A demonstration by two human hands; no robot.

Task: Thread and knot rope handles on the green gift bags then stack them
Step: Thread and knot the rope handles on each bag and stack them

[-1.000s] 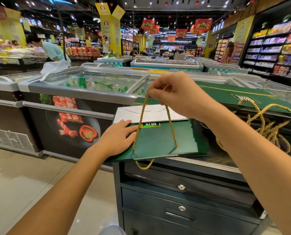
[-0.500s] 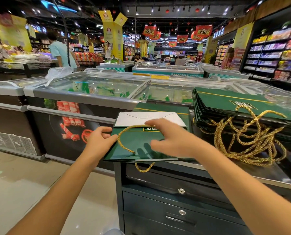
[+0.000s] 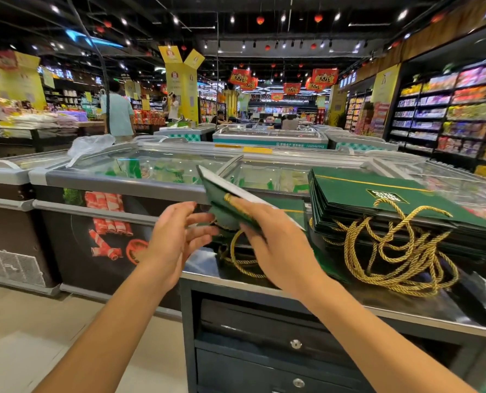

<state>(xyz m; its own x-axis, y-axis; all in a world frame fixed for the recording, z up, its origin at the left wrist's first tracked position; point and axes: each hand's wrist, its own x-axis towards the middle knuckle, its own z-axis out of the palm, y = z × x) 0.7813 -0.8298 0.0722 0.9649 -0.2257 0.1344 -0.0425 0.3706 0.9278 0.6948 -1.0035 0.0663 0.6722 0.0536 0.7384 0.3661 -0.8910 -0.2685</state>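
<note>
Here, the right hand point(image 3: 276, 245) grips a folded green bag point(image 3: 222, 204) by its near end, fingers laid across the top face and the thumb hidden beneath. The bag is held clear of the worktop point(image 3: 200, 266) and tilted, its far end raised towards the left and a white inner flap showing along the upper edge. A gold rope handle point(image 3: 234, 245) hangs from the bag in a loop below the hand and trails down onto the worktop.

The left hand point(image 3: 176, 236) is open, fingers spread and slightly bent, and holds nothing. Its fingertips are just beside the lower edge of the bag; motion blur hides whether they touch it.

Another green bag point(image 3: 291, 208) lies flat on the worktop behind the right hand. To the right sits a neat stack of green bags point(image 3: 378, 198), and their gold ropes point(image 3: 400, 256) spill over the near side in a tangled heap.

The worktop is the shiny metal top of a dark cabinet with locked drawers point(image 3: 264, 336). Behind it stand glass-topped freezers point(image 3: 151, 171), one with a crumpled plastic bag point(image 3: 90, 144) on its lid. A person in a pale teal shirt point(image 3: 117, 112) stands further back among the shop aisles.
</note>
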